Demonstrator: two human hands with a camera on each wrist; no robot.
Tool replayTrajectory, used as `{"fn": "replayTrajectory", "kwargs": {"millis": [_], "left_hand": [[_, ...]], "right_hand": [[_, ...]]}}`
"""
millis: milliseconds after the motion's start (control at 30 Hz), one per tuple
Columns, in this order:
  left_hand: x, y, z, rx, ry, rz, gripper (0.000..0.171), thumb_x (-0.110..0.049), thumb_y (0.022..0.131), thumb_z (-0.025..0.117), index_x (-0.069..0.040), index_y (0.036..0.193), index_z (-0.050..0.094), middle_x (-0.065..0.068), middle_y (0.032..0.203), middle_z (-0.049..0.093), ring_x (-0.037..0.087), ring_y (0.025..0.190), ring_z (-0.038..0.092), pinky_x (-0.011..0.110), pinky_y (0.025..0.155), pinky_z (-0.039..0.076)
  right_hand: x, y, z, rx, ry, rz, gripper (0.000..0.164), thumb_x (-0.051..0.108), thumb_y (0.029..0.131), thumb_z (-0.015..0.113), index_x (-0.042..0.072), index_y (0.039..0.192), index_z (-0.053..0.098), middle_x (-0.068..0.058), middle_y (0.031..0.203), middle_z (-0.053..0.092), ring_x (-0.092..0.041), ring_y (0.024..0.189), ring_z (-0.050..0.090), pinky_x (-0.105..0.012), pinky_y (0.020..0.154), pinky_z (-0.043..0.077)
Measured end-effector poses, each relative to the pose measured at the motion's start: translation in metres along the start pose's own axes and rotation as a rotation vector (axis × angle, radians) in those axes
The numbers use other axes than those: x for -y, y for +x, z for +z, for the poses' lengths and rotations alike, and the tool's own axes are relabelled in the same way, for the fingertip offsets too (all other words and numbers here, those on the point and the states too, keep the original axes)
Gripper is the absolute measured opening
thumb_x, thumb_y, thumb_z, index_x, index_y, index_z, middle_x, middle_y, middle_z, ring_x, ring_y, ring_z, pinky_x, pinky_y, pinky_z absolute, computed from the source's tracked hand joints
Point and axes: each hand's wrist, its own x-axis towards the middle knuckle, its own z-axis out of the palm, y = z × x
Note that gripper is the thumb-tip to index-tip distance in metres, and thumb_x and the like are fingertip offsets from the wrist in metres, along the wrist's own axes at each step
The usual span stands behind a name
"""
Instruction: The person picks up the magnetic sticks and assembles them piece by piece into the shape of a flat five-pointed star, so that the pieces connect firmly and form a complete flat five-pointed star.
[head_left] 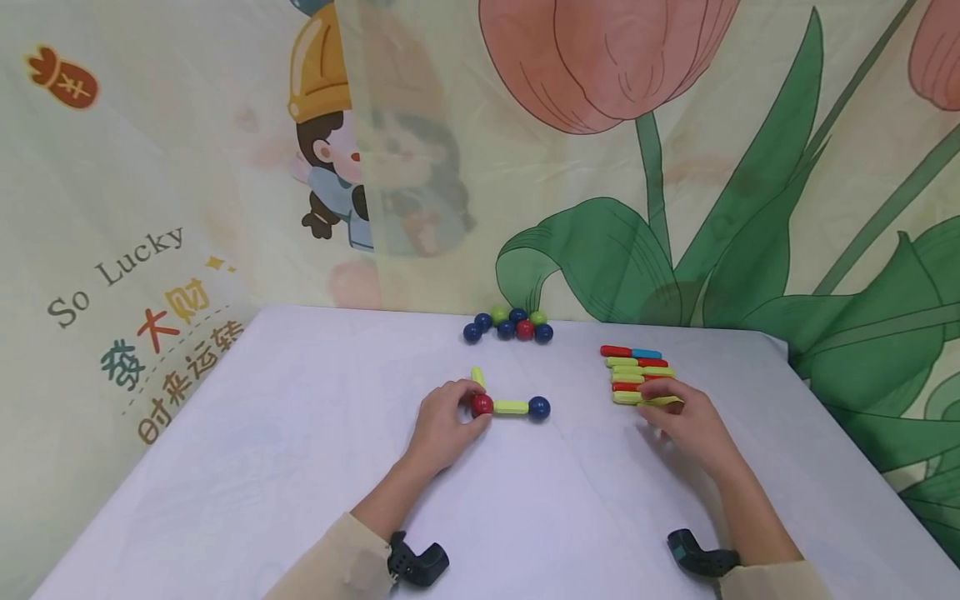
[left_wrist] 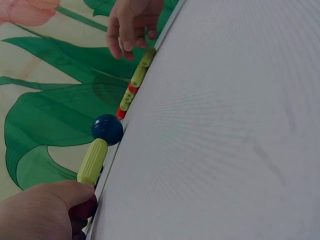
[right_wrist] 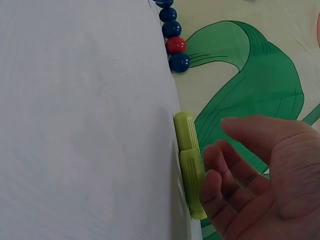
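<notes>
My left hand [head_left: 444, 423] pinches a red ball [head_left: 482, 405] between thumb and fingers. A yellow-green rod [head_left: 511, 407] joins that ball to a dark blue ball [head_left: 539, 407] on its right. Another yellow-green rod [head_left: 477, 377] points away from the red ball toward the back. At the right, my right hand [head_left: 693, 423] hovers by the nearest of several short rods [head_left: 627, 397], laid in rows. In the right wrist view, its loosely bent fingers stand beside two yellow-green rods [right_wrist: 191, 175], with nothing between thumb and fingers. Whether a fingertip touches a rod, I cannot tell.
Loose blue, green and red balls [head_left: 525, 331] sit grouped at the back edge of the white table [head_left: 300, 467]. Behind it hangs a printed cloth [head_left: 420, 275] with tulips and cartoon figures. Red and blue rods [head_left: 617, 352] lie at the far end of the rows.
</notes>
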Motion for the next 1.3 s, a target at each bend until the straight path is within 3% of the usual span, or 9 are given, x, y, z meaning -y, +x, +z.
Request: {"fn": "replayTrajectory", "kwargs": {"millis": [200, 400, 800, 1100, 1300], "left_hand": [[0.000, 0.000, 0.000, 0.001, 0.002, -0.010, 0.033, -0.016, 0.088, 0.081, -0.014, 0.119, 0.069, 0.004, 0.114, 0.072, 0.022, 0.110, 0.064, 0.043, 0.098, 0.054], [-0.001, -0.001, 0.000, 0.005, -0.001, -0.018, 0.034, -0.016, 0.087, 0.081, -0.015, 0.119, 0.069, 0.004, 0.115, 0.071, 0.022, 0.111, 0.064, 0.043, 0.098, 0.054], [-0.003, -0.001, -0.001, 0.013, 0.005, -0.027, 0.034, -0.015, 0.087, 0.081, -0.015, 0.119, 0.069, 0.004, 0.113, 0.071, 0.022, 0.108, 0.063, 0.043, 0.096, 0.055], [-0.003, -0.001, -0.001, 0.012, 0.011, -0.026, 0.034, -0.016, 0.087, 0.081, -0.015, 0.119, 0.069, 0.004, 0.113, 0.071, 0.022, 0.108, 0.063, 0.042, 0.096, 0.055], [-0.003, -0.001, -0.001, 0.013, 0.013, -0.026, 0.034, -0.016, 0.087, 0.081, -0.015, 0.119, 0.069, 0.004, 0.114, 0.071, 0.021, 0.108, 0.063, 0.042, 0.096, 0.055]], "right_hand": [[-0.004, 0.000, -0.007, -0.041, -0.127, 0.005, 0.044, 0.020, 0.098, 0.070, 0.003, 0.136, 0.057, -0.026, 0.136, 0.055, -0.039, 0.110, 0.059, -0.030, 0.072, 0.059], [-0.012, 0.001, -0.006, -0.056, -0.181, 0.017, 0.043, 0.017, 0.095, 0.072, 0.003, 0.134, 0.060, -0.027, 0.135, 0.054, -0.039, 0.108, 0.056, -0.030, 0.072, 0.058], [-0.014, 0.002, -0.004, -0.032, -0.210, 0.009, 0.046, 0.020, 0.092, 0.077, 0.003, 0.132, 0.062, -0.026, 0.126, 0.058, -0.037, 0.104, 0.056, -0.028, 0.071, 0.054], [-0.016, 0.003, -0.002, -0.003, -0.270, -0.007, 0.039, 0.022, 0.091, 0.078, 0.003, 0.123, 0.067, -0.022, 0.116, 0.063, -0.033, 0.102, 0.056, -0.031, 0.073, 0.052], [-0.016, 0.003, -0.002, 0.023, -0.236, -0.015, 0.043, 0.027, 0.091, 0.077, 0.003, 0.126, 0.066, -0.020, 0.114, 0.064, -0.033, 0.103, 0.057, -0.029, 0.071, 0.052]]}}
